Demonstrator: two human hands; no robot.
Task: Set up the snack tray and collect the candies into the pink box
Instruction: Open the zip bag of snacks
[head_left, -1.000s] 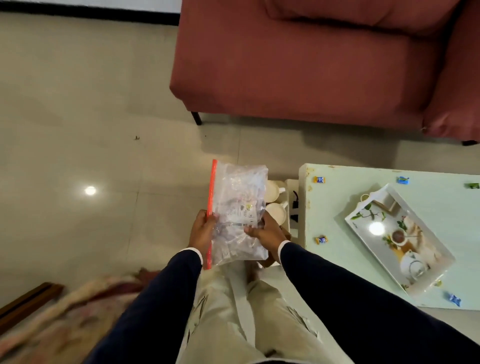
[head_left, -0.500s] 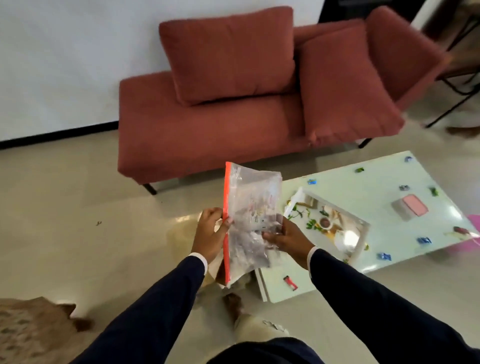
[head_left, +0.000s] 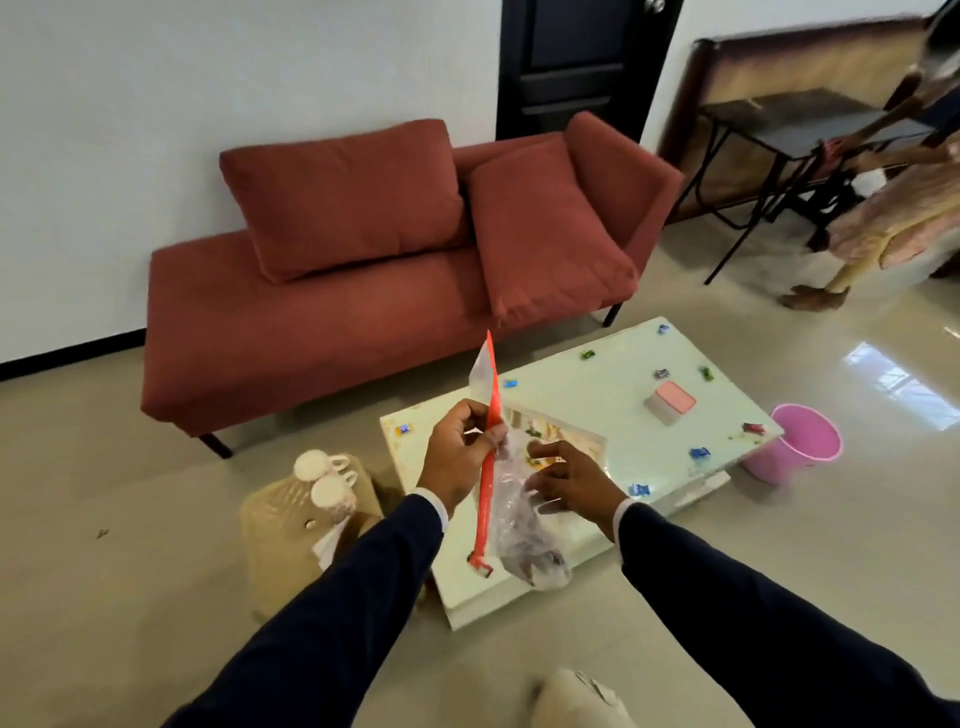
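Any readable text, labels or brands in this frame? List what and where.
None legible.
Zip bag, held by the left hand and right hand: printed contents, too blurred.
Candy wrappers on the table: too small.
Pink box: no visible marking.

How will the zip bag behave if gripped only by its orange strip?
Probably floppy: the bag sags below the left hand, contents bunched at the bottom. Likely light, since a pinch holds it. The clear film looks slick; the right hand steadies it.
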